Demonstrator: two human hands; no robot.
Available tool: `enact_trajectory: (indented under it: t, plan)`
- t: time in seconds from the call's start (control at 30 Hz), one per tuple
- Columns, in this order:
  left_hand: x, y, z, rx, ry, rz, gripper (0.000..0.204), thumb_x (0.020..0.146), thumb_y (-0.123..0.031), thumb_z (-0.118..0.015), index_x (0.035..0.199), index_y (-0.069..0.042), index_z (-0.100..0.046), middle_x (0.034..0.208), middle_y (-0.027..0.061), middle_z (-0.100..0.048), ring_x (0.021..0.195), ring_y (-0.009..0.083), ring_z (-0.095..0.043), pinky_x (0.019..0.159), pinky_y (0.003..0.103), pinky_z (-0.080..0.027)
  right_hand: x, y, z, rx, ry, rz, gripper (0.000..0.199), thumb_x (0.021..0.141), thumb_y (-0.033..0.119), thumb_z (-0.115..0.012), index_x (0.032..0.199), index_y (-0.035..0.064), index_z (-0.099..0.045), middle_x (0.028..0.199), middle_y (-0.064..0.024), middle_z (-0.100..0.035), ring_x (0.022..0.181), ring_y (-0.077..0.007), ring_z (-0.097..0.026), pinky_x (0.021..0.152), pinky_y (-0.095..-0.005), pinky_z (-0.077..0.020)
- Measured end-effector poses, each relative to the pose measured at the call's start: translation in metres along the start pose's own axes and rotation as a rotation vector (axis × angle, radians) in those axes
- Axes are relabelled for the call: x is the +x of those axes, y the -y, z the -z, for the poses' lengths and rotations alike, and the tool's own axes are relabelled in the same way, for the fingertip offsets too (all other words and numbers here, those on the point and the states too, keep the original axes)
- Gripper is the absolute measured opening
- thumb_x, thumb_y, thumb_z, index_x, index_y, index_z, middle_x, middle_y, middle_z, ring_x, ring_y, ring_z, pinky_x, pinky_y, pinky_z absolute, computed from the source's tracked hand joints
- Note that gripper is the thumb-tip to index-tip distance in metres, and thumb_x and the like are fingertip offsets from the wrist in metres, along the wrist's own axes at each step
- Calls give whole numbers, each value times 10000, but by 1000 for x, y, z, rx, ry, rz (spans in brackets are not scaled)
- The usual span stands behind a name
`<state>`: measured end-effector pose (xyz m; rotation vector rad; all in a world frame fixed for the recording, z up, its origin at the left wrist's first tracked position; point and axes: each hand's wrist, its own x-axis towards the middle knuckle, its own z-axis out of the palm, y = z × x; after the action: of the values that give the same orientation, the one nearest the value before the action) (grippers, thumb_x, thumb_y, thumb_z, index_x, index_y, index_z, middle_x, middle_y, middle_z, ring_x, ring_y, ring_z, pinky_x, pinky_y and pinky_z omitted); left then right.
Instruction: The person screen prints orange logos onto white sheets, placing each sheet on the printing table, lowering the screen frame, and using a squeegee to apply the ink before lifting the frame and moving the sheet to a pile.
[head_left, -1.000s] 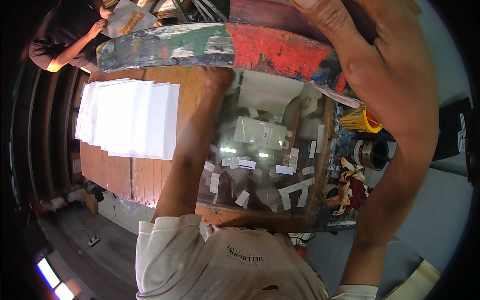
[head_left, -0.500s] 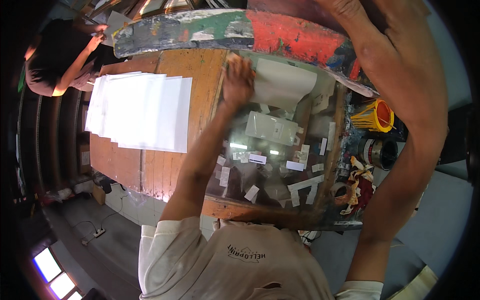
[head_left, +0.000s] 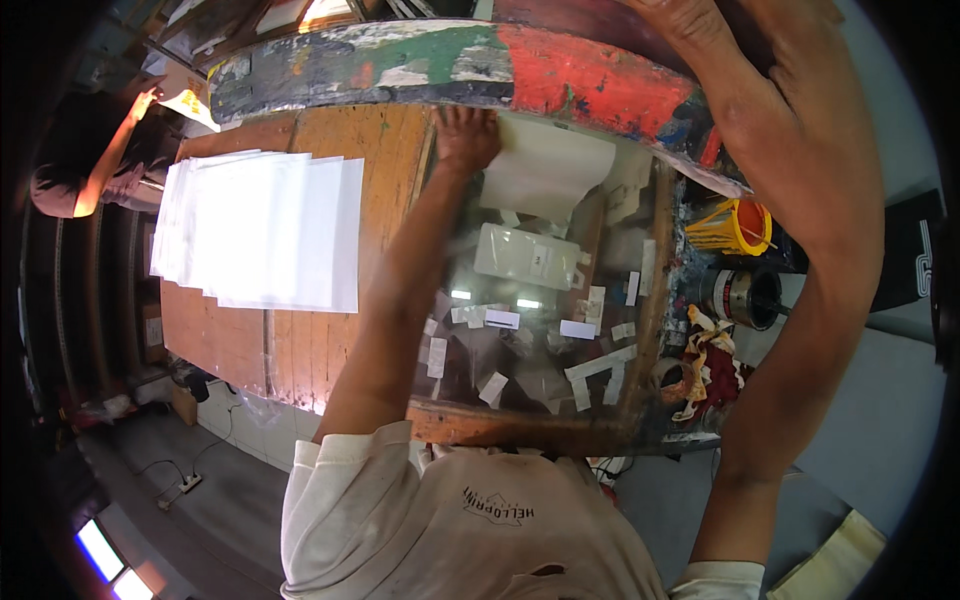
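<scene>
My left hand (head_left: 467,140) lies with fingers spread at the far left corner of a glass-like tabletop. Its right side is beside a cream sheet of paper (head_left: 550,165), whose near right edge curls up. My right hand (head_left: 695,25) is raised close to the camera at the top edge. Its thumb shows, the fingers run out of view, and a dark red surface (head_left: 590,12) is by it; what it grips I cannot make out. A translucent plastic piece (head_left: 510,250) and several strips of tape (head_left: 495,388) are on the tabletop (head_left: 470,345).
A stack of white sheets (head_left: 270,230) lies on the wooden boards at left. Across the far side runs a paint-smeared beam (head_left: 420,65). A yellow paint tub (head_left: 735,228), a dark can (head_left: 745,297) and stained rags (head_left: 710,365) stand at right. Another person's hand (head_left: 145,100) holds a sheet.
My left hand has opened from a blurred, bent pose to spread fingers at the sheet's far left corner. The other person has moved left, and their sheet now shows a yellow print.
</scene>
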<state>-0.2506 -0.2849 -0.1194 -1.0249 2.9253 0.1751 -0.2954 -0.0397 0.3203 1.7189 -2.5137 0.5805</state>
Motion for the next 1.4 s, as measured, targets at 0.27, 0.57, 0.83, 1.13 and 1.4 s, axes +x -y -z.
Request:
enact_trajectory:
  t: [0.27,0.57,0.83,1.13,1.4]
  plan:
    - [-118,-65,17,27,77,-496,612,1057,-372,-417,1609,-114,-351,1681,173,-298,1582,361,-222,1227,669,-194,1,-10,4,-2,0,-17,448,1031,376,-577,802,-4,-639,579,-138,-598,544,-270,-605,577,-415,-463]
    - [-60,-145,-42,18,-236,-319,704,1049,-372,-387,1605,36,-244,1676,290,-181,1547,527,-130,1212,698,-158,-2,-22,13,13,20,-28,450,1033,378,-574,801,-3,-639,574,-135,-595,544,-269,-605,578,-415,-463]
    - [34,-261,7,-380,212,-476,589,1030,-326,-422,1559,-66,-414,1577,204,-452,1482,343,-413,1208,592,-287,-1,-27,12,13,34,-24,453,1036,379,-572,800,-2,-638,569,-133,-593,544,-268,-605,579,-415,-464]
    - [-25,-248,-23,-224,-176,-729,515,982,-285,-508,1444,-64,-565,1445,181,-605,1396,347,-527,1163,517,-392,-4,-24,14,38,36,-20,456,1038,381,-569,799,-1,-638,563,-131,-590,544,-266,-605,580,-415,-464]
    - [-36,-258,-29,-227,-170,-672,494,1012,-319,-481,1464,-136,-557,1505,136,-558,1376,348,-540,1138,545,-407,-5,-19,14,35,40,-25,458,1040,382,-567,798,0,-637,558,-128,-588,543,-265,-605,580,-415,-464]
